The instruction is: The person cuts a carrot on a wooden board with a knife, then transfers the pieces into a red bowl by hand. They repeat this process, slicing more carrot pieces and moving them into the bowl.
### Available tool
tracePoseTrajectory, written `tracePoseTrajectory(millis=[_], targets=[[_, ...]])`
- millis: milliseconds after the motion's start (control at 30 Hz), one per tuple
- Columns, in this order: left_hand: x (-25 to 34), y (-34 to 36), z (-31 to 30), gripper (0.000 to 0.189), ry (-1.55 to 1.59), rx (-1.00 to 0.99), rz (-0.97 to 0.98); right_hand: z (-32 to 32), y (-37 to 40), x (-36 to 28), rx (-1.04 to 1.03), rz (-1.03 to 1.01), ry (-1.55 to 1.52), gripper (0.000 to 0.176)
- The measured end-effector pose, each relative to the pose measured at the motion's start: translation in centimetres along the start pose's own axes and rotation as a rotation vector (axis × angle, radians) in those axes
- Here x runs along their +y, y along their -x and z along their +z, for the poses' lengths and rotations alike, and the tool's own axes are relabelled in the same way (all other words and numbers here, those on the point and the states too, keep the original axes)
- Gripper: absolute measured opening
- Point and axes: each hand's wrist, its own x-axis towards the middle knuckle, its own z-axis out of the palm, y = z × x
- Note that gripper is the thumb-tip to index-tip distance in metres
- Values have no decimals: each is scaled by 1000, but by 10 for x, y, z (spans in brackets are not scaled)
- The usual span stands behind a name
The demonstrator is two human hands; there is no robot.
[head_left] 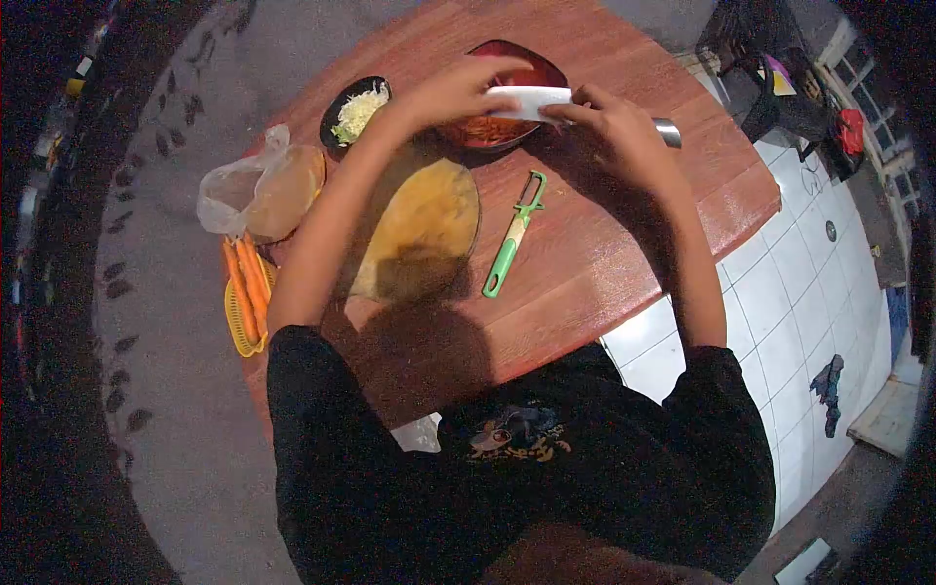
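Observation:
Over a dark red bowl (546, 68) holding orange shreds, my right hand (614, 127) is closed on what looks like a knife (534, 100) with a broad, bright blade. A silvery cylinder end (668, 133) shows beyond that hand, probably its handle. My left hand (478, 86) is at the blade's other end, its fingers stretched apart over the bowl and its thumb seemingly touching the blade. Nearer me lie a round wooden cutting board (424, 219) and a green-handled peeler (514, 234).
At the left, a black bowl (331, 122) contains pale shredded vegetable. A clear plastic bag (229, 195) lies beside a rounded brown item (288, 195). Several carrots (253, 283) sit in a yellow basket (234, 317) by the edge of the wooden table (585, 283).

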Motion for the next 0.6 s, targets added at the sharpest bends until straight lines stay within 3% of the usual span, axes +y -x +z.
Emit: tracePoseTrajectory(millis=[33, 67, 200, 300, 367, 433, 533, 600], targets=[[-4, -3, -4, 41, -19, 40, -35, 2, 0, -1, 36, 16, -40, 37], [-8, -3, -4, 40, -31, 236, 93, 2, 0, 0, 53, 24, -58, 36], [-13, -1, -13, 43, 14, 283, -6, 2, -1, 7, 50, -12, -38, 38], [-5, 2, -11, 45, -81, 189, -30, 4, -1, 5, 16, 33, 8, 35], [-2, 7, -3, 46, 24, 124, 25, -1, -2, 1, 24, 9, -47, 36], [-14, 6, 2, 43, 1, 139, 4, 2, -2, 1, 24, 26, -36, 37], [-31, 2, 5, 33, 120, 337, -50, 7, -2, 10, 16, 22, -48, 38], [-30, 7, -2, 32, 90, 328, -90, 4, -3, 10, 2, 0, -68, 38]])
